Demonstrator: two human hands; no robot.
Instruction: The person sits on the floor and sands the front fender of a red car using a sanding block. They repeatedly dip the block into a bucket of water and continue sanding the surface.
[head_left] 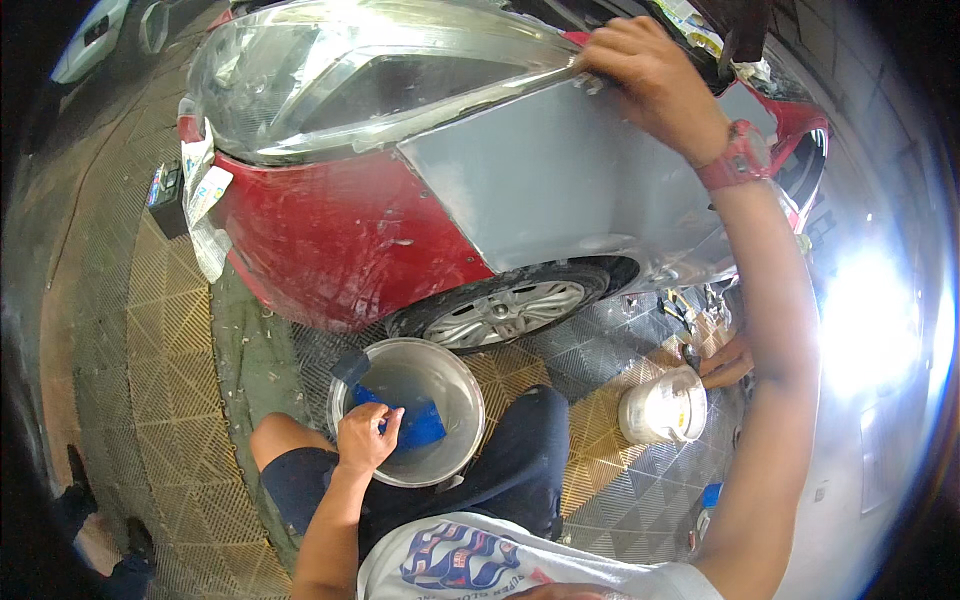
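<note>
My left hand (367, 437) is closed over a wide plastic bucket (474, 385) between my knees. Its fingers are pinched together in front of a flat blue piece (424, 427) in the bucket; whether they grip it I cannot tell. A dark block-shaped pad (350, 367) rests on the bucket's rim. Farther off, my right hand (645, 75) reaches up to the top edge of a car's grey fender (560, 170), beside the headlight (400, 90). Its fingers are bent and pressed together against the edge, and what they hold, if anything, is hidden.
The red bumper (345, 225) joins the grey fender above the front wheel (505, 312). A white pail (662, 405) stands at the right on the floor tiles (180, 370). Printed paper (205, 200) hangs by the bumper, near a dark box (168, 200). Another person's feet (130, 560) show lower left.
</note>
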